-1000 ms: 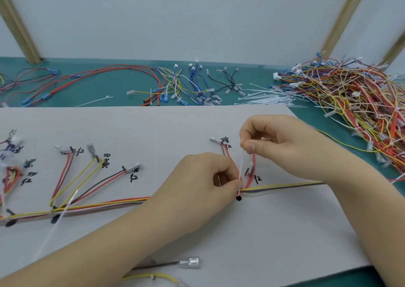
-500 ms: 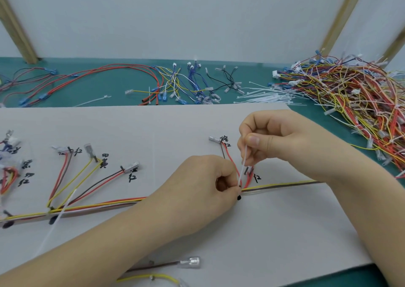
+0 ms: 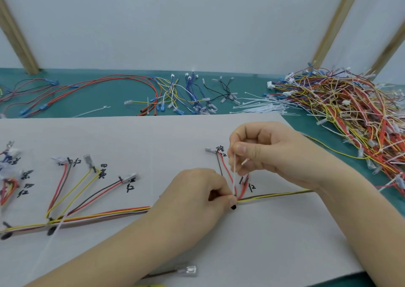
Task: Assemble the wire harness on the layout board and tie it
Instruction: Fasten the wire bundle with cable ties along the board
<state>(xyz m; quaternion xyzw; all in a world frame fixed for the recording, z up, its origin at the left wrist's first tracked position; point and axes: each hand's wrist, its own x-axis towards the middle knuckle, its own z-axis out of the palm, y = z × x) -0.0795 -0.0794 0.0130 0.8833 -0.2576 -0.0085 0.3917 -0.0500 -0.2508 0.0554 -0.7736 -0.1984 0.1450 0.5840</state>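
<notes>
The white layout board [image 3: 274, 238] carries handwritten black marks and a wire harness [image 3: 105, 215] of red, yellow, brown and white wires running left to right, with branches fanning up to clear terminals. My left hand [image 3: 192, 201] pinches the bundle at a branch point beside a black dot. My right hand [image 3: 269, 153] pinches the tail of a white cable tie [image 3: 234, 172] that stands up from that pinch point. The tie's loop around the wires is hidden by my left fingers.
A heap of finished harnesses [image 3: 350, 115] fills the right of the green table. Loose white cable ties [image 3: 263, 109] and short wires [image 3: 186, 98] lie beyond the board. Long red wires [image 3: 76, 89] lie far left. A loose terminal wire [image 3: 186, 271] lies near the board's front edge.
My right hand has dropped slightly and taken the tie's tail between thumb and forefinger, drawing it upright. My left hand keeps its pinch on the bundle.
</notes>
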